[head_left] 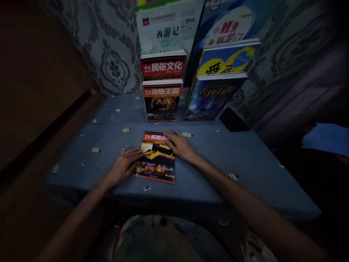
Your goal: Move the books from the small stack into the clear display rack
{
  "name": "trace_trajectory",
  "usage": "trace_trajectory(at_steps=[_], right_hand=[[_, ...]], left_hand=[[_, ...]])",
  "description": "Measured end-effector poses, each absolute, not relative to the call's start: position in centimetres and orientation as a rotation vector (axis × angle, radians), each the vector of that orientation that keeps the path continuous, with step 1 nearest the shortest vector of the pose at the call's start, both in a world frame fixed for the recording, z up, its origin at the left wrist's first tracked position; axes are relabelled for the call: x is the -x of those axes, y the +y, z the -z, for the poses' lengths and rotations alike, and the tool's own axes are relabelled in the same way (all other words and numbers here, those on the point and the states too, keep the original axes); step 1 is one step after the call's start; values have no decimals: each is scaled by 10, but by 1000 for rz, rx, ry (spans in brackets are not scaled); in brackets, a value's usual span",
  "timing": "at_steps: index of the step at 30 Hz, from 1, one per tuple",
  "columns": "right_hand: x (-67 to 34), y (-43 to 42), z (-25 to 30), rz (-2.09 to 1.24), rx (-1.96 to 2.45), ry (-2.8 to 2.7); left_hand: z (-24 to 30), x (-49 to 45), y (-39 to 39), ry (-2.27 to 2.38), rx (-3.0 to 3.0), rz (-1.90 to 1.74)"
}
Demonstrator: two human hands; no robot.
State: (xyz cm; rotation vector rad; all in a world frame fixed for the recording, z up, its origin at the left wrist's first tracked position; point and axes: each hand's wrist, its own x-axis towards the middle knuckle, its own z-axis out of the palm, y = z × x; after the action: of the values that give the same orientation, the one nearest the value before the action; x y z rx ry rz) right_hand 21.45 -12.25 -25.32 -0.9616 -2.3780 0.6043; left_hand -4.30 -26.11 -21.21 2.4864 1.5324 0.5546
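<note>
A red and orange book (156, 160) lies flat on the blue-grey tablecloth (218, 160) in front of me. My left hand (125, 163) rests at its left edge, fingers stretched out and touching the cover. On the book's upper right corner lies my right hand (180, 145), flat, fingers spread. Neither hand grips anything.
Behind the book, two rows of upright books lean against a patterned wall: a lion-cover book (162, 100) and a red one (163, 66) on the left, a dark blue book (211, 95) and a yellow-blue one (226, 58) on the right. A wooden panel (32, 80) borders the left.
</note>
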Motion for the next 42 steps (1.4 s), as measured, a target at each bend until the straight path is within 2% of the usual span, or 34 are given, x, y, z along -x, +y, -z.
trace_trajectory(at_steps=[4, 10, 19, 24, 30, 33, 42], right_hand=[[-214, -121, 252, -606, 964, -2388], [-222, -137, 246, -647, 944, -2376], [-257, -270, 235, -857, 650, -2373], [-253, -277, 228, -960, 699, -2291], [-253, -261, 226, -1472, 758, -1835], [-255, -253, 229, -1624, 752, -1619], [-263, -240, 234, -1689, 766, -1123]], left_hand=[[217, 38, -305, 1446, -2523, -680], [225, 31, -309, 1505, -2487, -805], [230, 33, -311, 1488, -2550, -882], [217, 18, -309, 1557, -2706, -593], [210, -13, -299, 1469, -2863, -223], [210, -15, -296, 1416, -2935, -74], [204, -6, -290, 1260, -3067, -31]])
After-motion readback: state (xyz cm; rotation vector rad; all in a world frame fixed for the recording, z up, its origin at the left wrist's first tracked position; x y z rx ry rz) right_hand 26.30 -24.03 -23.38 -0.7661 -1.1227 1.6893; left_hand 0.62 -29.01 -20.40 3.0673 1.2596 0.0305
